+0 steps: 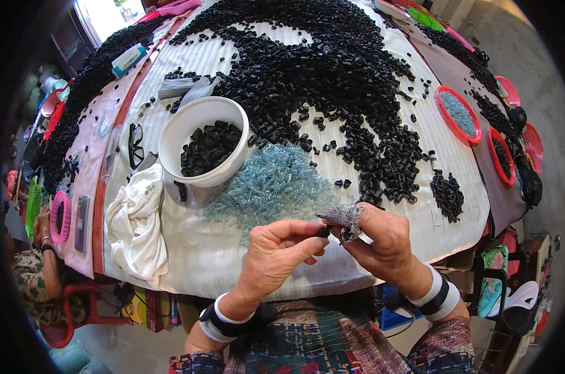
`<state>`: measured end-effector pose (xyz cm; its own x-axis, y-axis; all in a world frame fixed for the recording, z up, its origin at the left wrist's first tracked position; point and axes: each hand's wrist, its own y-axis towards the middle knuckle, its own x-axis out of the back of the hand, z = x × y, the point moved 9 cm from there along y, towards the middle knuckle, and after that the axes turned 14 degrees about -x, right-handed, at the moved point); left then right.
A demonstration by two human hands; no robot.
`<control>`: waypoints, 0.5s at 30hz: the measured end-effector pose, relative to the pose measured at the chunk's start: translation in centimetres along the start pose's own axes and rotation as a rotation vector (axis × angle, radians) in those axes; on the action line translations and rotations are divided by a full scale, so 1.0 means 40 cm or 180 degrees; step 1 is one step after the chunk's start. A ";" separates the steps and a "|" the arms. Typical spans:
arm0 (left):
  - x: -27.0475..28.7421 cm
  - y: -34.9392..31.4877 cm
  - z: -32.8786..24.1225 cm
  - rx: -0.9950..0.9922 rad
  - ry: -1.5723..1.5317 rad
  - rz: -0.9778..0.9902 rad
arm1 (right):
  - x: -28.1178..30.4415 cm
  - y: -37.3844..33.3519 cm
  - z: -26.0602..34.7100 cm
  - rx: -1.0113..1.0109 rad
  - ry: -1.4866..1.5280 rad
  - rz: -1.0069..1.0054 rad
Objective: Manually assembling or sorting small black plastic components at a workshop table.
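— So, where's the small black part?
— Pinched betw. thumb & forefinger of left hand, at table's near edge. Right hand meets it, fingertips pressed on same piece; grey cloth wrap on its finger.
— Around them?
— Pile of clear bluish bits just beyond, white bowl w/ black parts behind-left, white rag left, big black heap across striped table.

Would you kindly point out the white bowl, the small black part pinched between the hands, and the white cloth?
white bowl [184,124], head view, on its bare inner wall.
small black part [323,232], head view, on its visible middle between the fingertips.
white cloth [136,224], head view, on its crumpled middle.
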<state>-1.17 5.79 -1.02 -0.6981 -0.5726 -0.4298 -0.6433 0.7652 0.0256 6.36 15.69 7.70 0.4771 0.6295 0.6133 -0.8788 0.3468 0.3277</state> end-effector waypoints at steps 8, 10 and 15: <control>0.006 -0.004 -0.010 -0.0460 0.0674 -0.0034 | -0.020 -0.010 -0.003 -0.0073 -0.0227 0.0011; 0.005 -0.004 -0.004 -0.0342 0.0655 -0.0045 | -0.020 -0.014 -0.006 -0.0108 -0.0310 0.0008; 0.009 -0.002 0.009 -0.0038 0.0656 -0.0187 | -0.031 -0.014 -0.006 -0.0202 -0.0346 0.0028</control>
<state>-1.27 5.64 -1.50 -0.7080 -0.6652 -0.2371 -0.6877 0.7258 0.0173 6.28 14.88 6.60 0.4628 0.5547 0.6914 -0.8792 0.3870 0.2780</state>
